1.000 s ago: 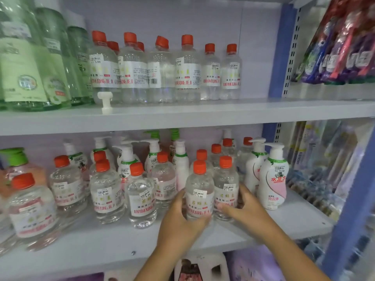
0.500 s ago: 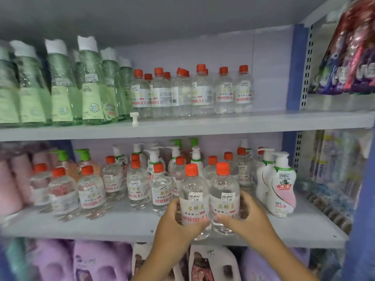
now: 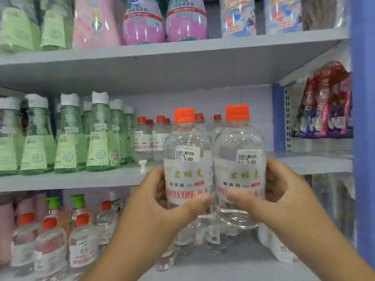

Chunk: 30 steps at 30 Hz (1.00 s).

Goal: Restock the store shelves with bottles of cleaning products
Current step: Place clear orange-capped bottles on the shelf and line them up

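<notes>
We hold two clear, round-shouldered plastic bottles side by side in the air, upright and touching. Our left hand (image 3: 160,203) wraps the left orange-capped bottle (image 3: 187,159); our right hand (image 3: 278,197) wraps the right orange-capped bottle (image 3: 239,159). Beyond our hands, the grey metal shelf (image 3: 81,179) carries glossy green tapered bottles (image 3: 97,138).

Just two bare arms coming up from the bottom edge, no sleeves anywhere on the forearms. The left hand (image 3: 160,207) and right hand (image 3: 284,199) have no gloves, rings or watch. Nails look short and plain.
</notes>
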Available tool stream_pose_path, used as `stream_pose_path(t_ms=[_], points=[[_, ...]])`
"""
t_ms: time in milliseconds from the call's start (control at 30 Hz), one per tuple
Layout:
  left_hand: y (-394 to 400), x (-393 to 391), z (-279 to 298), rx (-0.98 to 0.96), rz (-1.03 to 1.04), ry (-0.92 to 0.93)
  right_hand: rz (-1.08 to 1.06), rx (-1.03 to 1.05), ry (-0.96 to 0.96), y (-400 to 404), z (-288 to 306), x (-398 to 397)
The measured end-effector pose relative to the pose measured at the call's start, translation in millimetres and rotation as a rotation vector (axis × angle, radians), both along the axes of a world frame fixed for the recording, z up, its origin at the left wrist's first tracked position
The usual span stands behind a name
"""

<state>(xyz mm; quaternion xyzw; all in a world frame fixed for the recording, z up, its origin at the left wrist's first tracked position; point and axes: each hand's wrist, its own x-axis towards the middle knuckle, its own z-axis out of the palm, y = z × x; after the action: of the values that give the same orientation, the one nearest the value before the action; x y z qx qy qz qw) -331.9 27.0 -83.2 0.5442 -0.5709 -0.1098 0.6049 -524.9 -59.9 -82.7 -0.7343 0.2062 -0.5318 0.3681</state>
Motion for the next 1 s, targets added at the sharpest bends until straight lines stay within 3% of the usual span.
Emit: stream_pose_path(t_ms=[267, 400, 700, 1000], points=[[-70.4, 0.0, 73.2, -0.04, 0.054, -0.06, -0.167, -0.054, 0.052, -71.8, 75.9, 5.3], [-108.8, -5.7, 79.1, 0.054, 0.019, -0.011, -0.187, -0.004, 0.098, -113.9, 80.4, 3.6], [-178.0, -21.9, 72.8, 0.197, 0.083, -0.088, -0.244, 0.027, 0.325, -177.5, 77.4, -15.3], [-244.6, -34.1, 87.1, 0.32, 0.307, -0.179, -0.228, 0.065, 0.536, -230.3, 93.8, -16.2]])
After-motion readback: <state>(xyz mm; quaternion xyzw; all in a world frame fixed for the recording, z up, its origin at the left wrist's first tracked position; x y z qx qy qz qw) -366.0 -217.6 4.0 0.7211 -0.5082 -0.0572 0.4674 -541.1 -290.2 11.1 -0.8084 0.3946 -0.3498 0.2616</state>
